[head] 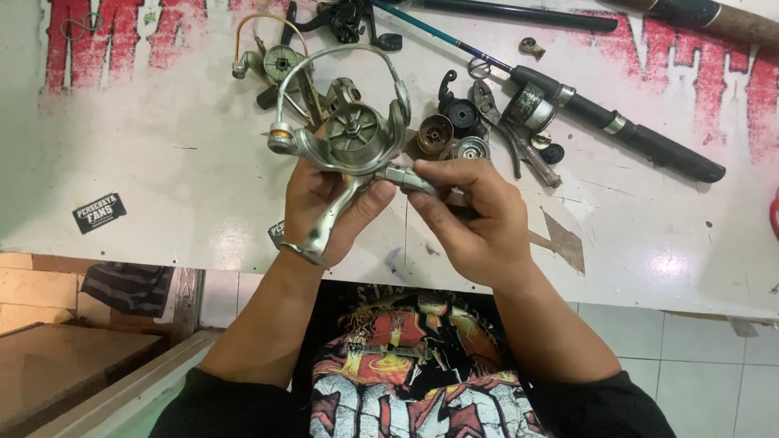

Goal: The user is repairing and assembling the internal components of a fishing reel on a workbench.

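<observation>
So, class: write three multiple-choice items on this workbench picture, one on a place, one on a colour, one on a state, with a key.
1. Where does the rod handle lie?
A. right of the hands
B. on the floor
C. in the left hand

2. What colour is the reel?
A. blue
B. silver
C. green

3. How is the reel held?
A. lying loose on the table
B. hanging from a hook
C. left hand grips its stem

Key: 1 A, it lies on the table's right part. 2 B, bare metal shows. 3 C, fingers wrap the stem while the right hand pinches a side part.
</observation>
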